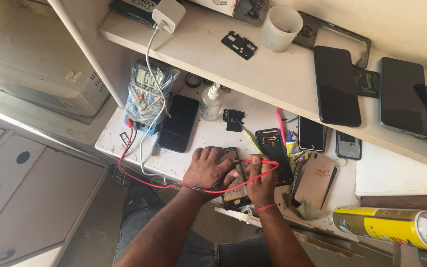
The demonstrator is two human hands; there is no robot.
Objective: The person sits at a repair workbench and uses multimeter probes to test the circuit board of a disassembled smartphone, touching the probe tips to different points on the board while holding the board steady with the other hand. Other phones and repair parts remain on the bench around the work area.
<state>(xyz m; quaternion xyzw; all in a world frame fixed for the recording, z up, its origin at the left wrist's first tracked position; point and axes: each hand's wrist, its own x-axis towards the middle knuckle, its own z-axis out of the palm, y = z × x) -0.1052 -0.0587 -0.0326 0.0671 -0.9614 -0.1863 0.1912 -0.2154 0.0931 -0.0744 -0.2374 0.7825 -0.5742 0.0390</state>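
Both hands work over an opened phone [234,178] that lies on the white surface [208,141] at its near edge, its long axis running from the person's body away toward the shelf, tilted slightly to the left at the far end. The left hand [207,168] rests on the phone's left side and far end, fingers curled down in a closed grip; a black probe tip seems to poke out beneath it toward the board, though the hand hides most of it, so I cannot tell exactly how it is held. The right hand [261,178] sits just to the right of the phone, its grip pinched shut on a red probe [260,161], which lies nearly crosswise to the phone's long axis, its tip pointing left onto the far part of the board. The two hands are about equally close, one on each flank, with the probe tips meeting between them. A red lead [174,184] loops from the hands back to a multimeter wrapped in plastic [147,91] at the far left. Just right of the right hand lie another opened phone [274,153] and a pink back cover [316,180]; a yellow spray can [389,226] lies well apart, lower right.
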